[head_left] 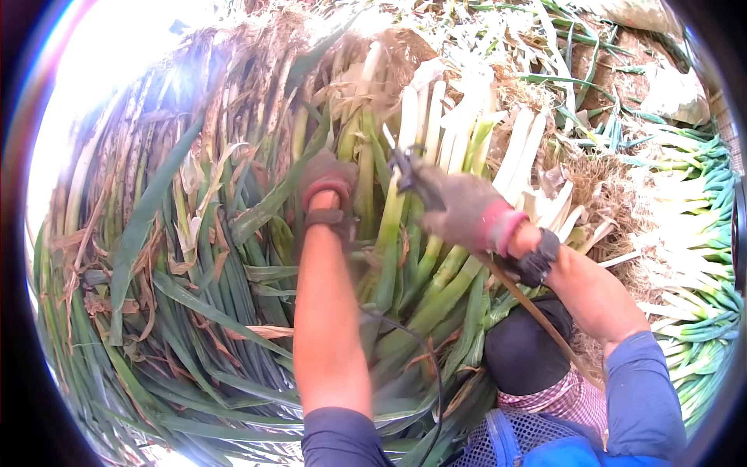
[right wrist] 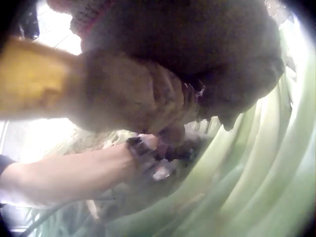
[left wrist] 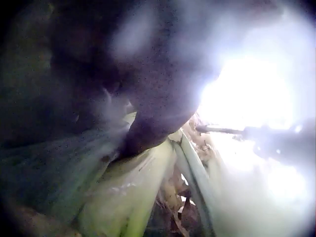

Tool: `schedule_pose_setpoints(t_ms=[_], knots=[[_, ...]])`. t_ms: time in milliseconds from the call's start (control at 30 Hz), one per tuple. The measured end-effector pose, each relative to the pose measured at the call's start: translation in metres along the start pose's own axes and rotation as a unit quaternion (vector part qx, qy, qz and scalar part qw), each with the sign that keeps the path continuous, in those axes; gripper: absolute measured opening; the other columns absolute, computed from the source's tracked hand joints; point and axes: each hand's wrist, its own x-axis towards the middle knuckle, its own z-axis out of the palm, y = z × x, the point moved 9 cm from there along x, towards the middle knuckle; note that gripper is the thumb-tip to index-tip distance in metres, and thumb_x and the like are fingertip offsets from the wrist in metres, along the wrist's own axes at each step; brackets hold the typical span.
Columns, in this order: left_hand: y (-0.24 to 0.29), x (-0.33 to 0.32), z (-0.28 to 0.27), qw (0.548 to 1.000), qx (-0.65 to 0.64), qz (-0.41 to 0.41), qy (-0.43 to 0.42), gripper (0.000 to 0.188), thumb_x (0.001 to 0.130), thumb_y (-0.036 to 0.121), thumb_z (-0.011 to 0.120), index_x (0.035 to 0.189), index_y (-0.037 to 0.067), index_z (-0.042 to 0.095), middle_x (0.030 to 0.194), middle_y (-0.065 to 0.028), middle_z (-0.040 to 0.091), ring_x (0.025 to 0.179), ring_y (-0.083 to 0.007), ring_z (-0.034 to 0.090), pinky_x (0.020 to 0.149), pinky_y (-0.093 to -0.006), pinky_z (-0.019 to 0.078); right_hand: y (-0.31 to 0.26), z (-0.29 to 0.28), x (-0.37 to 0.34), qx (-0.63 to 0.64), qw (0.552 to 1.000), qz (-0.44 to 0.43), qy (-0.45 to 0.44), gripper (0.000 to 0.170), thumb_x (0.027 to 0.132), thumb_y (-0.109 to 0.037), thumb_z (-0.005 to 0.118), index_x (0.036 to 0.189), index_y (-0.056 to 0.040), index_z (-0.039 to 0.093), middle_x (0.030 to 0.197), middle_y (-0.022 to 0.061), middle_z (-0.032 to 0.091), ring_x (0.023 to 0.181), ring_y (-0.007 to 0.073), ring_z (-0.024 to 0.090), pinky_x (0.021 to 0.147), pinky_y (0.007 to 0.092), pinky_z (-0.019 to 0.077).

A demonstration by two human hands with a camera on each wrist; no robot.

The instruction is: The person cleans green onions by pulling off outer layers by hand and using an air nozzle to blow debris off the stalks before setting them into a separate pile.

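Note:
A wide heap of long green onions (head_left: 393,210) lies in front, white stems away from me and green leaves toward me. My gloved left hand (head_left: 328,175) grips a green onion stalk (left wrist: 133,192); the left wrist view shows the dark glove wrapped round it. To its right, my gloved right hand (head_left: 467,210) holds a dark air blow gun (head_left: 420,183), its thin nozzle (left wrist: 217,129) pointing toward the left hand. From below the right hand trails a yellow-brown hose (head_left: 545,323), also by the glove in the right wrist view.
Paler, cleaner green onions (head_left: 685,233) are piled along the right. Dry roots and peelings (head_left: 595,167) litter the ground between. Pale sacks (head_left: 675,93) stand at the back right. A dark-covered knee (head_left: 529,346) and a thin black cable (head_left: 432,366) are close to my body.

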Motion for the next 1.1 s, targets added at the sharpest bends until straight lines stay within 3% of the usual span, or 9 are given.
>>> schedule_pose_setpoints(t_ms=[100,200,333,667,733,800,867,1000,1100], knots=[[0.001,-0.012,0.007,0.999,0.017,-0.002,0.030,0.052,0.099,0.039,0.069,0.138,0.004,0.067,0.131,-0.0275,0.076,0.124,-0.0451,0.073,0.102,-0.0516,0.0588,-0.010,-0.017,0.017,0.028,0.994,-0.049,0.097,0.067,0.095,-0.031,0.072,0.156,-0.0102,0.055,0.101,0.0235,0.078,0.098,0.0414,0.078,0.092,0.0507,0.0604],[-0.010,-0.008,0.020,0.997,-0.021,-0.011,0.073,0.057,0.100,0.041,0.067,0.144,0.004,0.062,0.132,-0.0284,0.075,0.123,-0.0457,0.073,0.104,-0.0519,0.0582,-0.023,-0.008,0.019,0.017,0.999,0.021,-0.042,0.078,0.094,-0.032,0.074,0.164,-0.0100,0.049,0.114,0.0285,0.077,0.107,0.0430,0.076,0.098,0.0498,0.0588],[-0.009,-0.004,0.014,1.000,-0.019,-0.015,0.014,0.061,0.101,0.043,0.067,0.147,0.003,0.058,0.131,-0.0289,0.075,0.124,-0.0447,0.073,0.104,-0.0516,0.0580,0.000,-0.019,0.038,0.042,0.998,0.019,0.044,0.080,0.093,-0.035,0.075,0.164,-0.0096,0.049,0.113,0.0247,0.077,0.105,0.0418,0.077,0.095,0.0489,0.0581],[-0.007,-0.072,0.022,0.997,0.006,0.071,0.040,0.059,0.092,0.043,0.077,0.134,0.003,0.066,0.132,-0.0269,0.074,0.124,-0.0452,0.071,0.105,-0.0509,0.0576,0.021,0.020,-0.079,0.083,0.992,-0.085,-0.042,0.092,0.089,-0.038,0.080,0.169,-0.0085,0.044,0.122,0.0275,0.076,0.111,0.0429,0.076,0.101,0.0462,0.0571],[-0.003,-0.093,0.033,0.993,-0.065,0.091,0.045,0.062,0.087,0.040,0.085,0.131,0.000,0.070,0.133,-0.0270,0.074,0.119,-0.0440,0.073,0.102,-0.0490,0.0581,0.022,0.003,-0.097,0.092,0.980,-0.162,0.077,0.092,0.087,-0.035,0.083,0.167,-0.0069,0.047,0.123,0.0275,0.075,0.113,0.0409,0.076,0.102,0.0443,0.0570],[-0.003,-0.107,0.040,0.994,-0.056,0.075,0.055,0.061,0.087,0.040,0.086,0.129,0.000,0.069,0.127,-0.0273,0.076,0.114,-0.0430,0.075,0.099,-0.0483,0.0589,0.012,-0.008,-0.113,0.122,0.983,-0.129,0.039,0.091,0.085,-0.032,0.084,0.166,-0.0061,0.049,0.119,0.0263,0.076,0.108,0.0391,0.077,0.100,0.0431,0.0579],[-0.005,-0.122,0.044,0.987,-0.142,0.065,0.046,0.059,0.087,0.041,0.086,0.125,0.000,0.069,0.119,-0.0280,0.078,0.109,-0.0436,0.076,0.095,-0.0485,0.0594,0.007,0.004,-0.125,0.131,0.985,-0.092,-0.070,0.092,0.085,-0.029,0.084,0.167,-0.0066,0.048,0.115,0.0249,0.076,0.104,0.0387,0.077,0.098,0.0427,0.0586],[0.015,-0.167,0.055,0.975,-0.197,0.088,-0.058,0.056,0.090,0.037,0.085,0.127,-0.001,0.069,0.116,-0.0277,0.079,0.108,-0.0439,0.077,0.095,-0.0482,0.0594,0.013,-0.022,-0.129,0.073,0.992,-0.097,0.029,0.095,0.085,-0.034,0.083,0.169,-0.0093,0.046,0.115,0.0246,0.076,0.105,0.0403,0.077,0.099,0.0431,0.0588],[0.034,-0.203,0.067,0.960,-0.236,0.134,-0.075,0.057,0.092,0.038,0.083,0.132,0.000,0.068,0.120,-0.0273,0.078,0.111,-0.0427,0.076,0.097,-0.0473,0.0585,-0.006,-0.022,-0.140,0.081,0.989,-0.116,-0.037,0.095,0.084,-0.035,0.083,0.169,-0.0111,0.047,0.121,0.0264,0.076,0.113,0.0413,0.076,0.101,0.0436,0.0576]])
